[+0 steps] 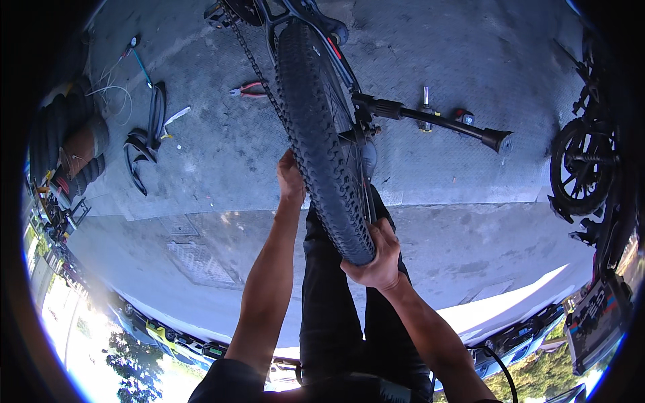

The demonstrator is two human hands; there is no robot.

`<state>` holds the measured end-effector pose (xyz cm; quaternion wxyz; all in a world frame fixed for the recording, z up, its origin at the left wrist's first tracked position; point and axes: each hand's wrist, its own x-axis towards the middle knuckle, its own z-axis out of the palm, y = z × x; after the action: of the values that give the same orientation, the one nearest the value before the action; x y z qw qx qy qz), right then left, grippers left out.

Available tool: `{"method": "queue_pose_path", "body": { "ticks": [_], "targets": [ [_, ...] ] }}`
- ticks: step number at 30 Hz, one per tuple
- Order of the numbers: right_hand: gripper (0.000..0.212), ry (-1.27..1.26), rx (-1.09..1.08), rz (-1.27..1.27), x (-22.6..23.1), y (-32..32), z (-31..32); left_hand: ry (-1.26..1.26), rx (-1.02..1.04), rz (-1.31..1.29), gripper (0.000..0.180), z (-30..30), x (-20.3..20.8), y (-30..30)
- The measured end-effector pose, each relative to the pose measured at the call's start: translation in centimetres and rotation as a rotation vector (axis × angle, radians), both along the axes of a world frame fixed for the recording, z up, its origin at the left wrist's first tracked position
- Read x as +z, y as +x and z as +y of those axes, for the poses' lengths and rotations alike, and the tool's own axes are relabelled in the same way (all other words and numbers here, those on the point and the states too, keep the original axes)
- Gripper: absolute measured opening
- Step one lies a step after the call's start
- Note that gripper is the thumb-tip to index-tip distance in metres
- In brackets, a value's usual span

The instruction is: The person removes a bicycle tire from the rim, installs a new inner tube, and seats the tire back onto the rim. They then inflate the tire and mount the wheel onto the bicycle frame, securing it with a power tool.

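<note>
A bicycle's rear wheel with a knobby black tyre [312,114] runs down the middle of the view toward me. My right hand [377,258] grips the tyre at its near end, the thumb across the tread and the fingers round the right side. On the left side of the wheel, my left hand [291,176] is closed near the lower end of the chain [252,64]. The tyre covers part of its fingers, so what they hold is hidden. A black kickstand [443,121] sticks out to the right from the bicycle frame [342,64].
Red-handled pliers [250,89], a strip of black rubber [156,117] and a gauge with a hose [134,43] lie on the floor at left. A cordless power tool [426,114] stands beyond the kickstand. Stacked tyres [60,134] edge the left; a motorbike wheel [583,164] the right.
</note>
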<state>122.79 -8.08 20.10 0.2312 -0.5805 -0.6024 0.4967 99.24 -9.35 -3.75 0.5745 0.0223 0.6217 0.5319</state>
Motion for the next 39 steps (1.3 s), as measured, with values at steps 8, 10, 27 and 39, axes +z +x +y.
{"method": "queue_pose_path", "body": {
  "ticks": [8,10,27,39],
  "targets": [
    [0.06,0.006,0.022,-0.029,0.1,0.0,0.3,0.007,-0.007,-0.023,0.028,0.4,0.8,-0.3],
    [0.061,0.02,0.034,-0.025,0.2,-0.2,0.2,-0.021,-0.01,-0.018,0.028,0.7,1.5,0.0],
    [0.063,-0.019,0.076,-0.087,1.1,-0.7,0.5,-0.265,0.175,-0.022,0.032,-0.2,1.6,1.0],
    [0.049,-0.05,0.077,-0.084,0.3,-0.8,1.5,-0.219,0.173,-0.188,0.034,0.4,1.9,-0.1]
  ]
}}
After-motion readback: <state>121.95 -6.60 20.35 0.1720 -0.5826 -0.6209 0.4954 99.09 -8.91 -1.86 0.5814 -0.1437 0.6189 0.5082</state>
